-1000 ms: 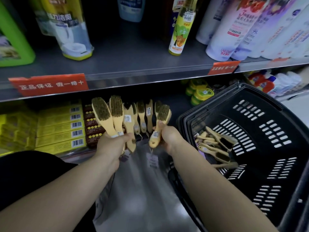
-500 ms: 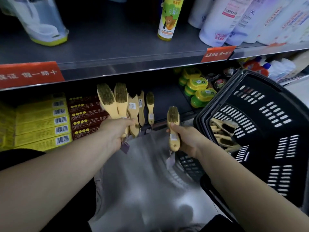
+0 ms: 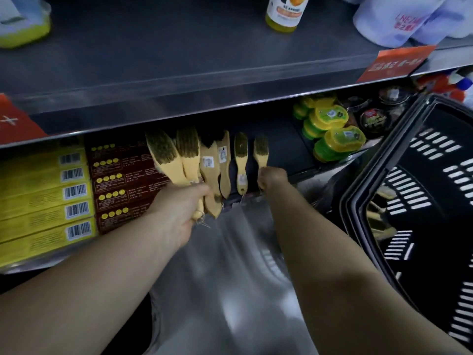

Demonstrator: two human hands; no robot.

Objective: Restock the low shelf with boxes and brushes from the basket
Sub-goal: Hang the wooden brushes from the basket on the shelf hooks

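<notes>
Bare dark room on the low grey metal shelf (image 3: 286, 160) lies mid-frame, left of the stacked green tins (image 3: 330, 134). There the right hand (image 3: 272, 179) grips a small wooden bristle brush (image 3: 261, 152) upright. The left hand (image 3: 184, 208) clutches a bundle of larger wooden brushes (image 3: 189, 160). The black plastic basket (image 3: 409, 180) is at the right of the frame.

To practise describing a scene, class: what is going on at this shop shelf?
A person is stocking brushes on the low shelf. The left hand grips a bunch of wooden brushes by their handles; the right hand holds one small brush upright at the shelf. More brushes lie in the black basket to the right.
</notes>
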